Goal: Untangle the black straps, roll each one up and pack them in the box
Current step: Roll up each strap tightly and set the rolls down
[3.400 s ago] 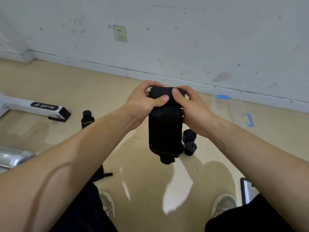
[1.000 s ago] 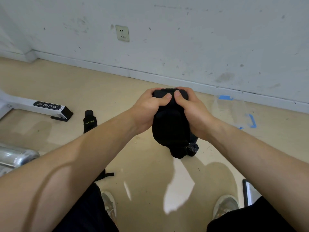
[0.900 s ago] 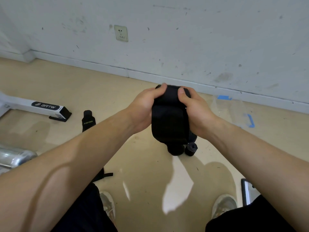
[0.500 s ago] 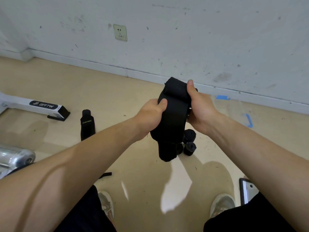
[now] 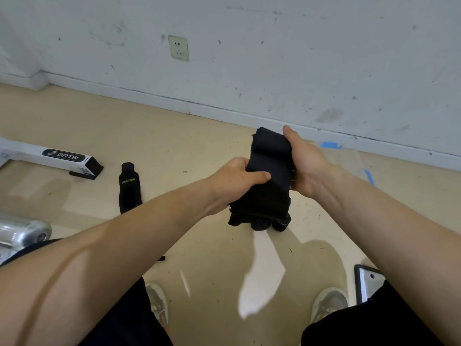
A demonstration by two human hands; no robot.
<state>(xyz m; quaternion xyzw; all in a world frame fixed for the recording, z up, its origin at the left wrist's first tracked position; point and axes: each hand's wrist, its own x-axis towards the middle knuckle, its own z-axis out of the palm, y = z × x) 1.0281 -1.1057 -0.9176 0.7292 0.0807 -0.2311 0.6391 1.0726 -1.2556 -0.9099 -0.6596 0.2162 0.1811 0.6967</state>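
With the left hand (image 5: 237, 178), gripped the wide black strap (image 5: 267, 186) at mid-length, with the thumb laid across its front and the fingers curled behind. With the right hand (image 5: 305, 166), clasped the rolled upper end of that same strap, with the thumb pointing up along the roll's right side and the fingers hidden behind the fabric. Held the strap in the air above the beige floor (image 5: 174, 136), between the two forearms, with its loose lower part hanging down and slightly left. Saw, directly below the hanging end, small rolled straps (image 5: 260, 224) on the floor, partly covered by the held one; could not count them surely. Noted a second loose strap (image 5: 129, 188) with yellow-green lettering lying flat on the floor well to the left, just right of a white bar (image 5: 50, 156) with a black end cap and a BRTW label. Caught a shiny metal cylinder (image 5: 22, 233) at the left edge, a wall socket (image 5: 178, 47) on the scuffed white wall (image 5: 324, 58), bits of blue tape (image 5: 330, 145) near the skirting on the right, and a grey metal plate (image 5: 366, 285) by the right knee. Rested both shoes (image 5: 329, 303) on the floor at the bottom of the view.
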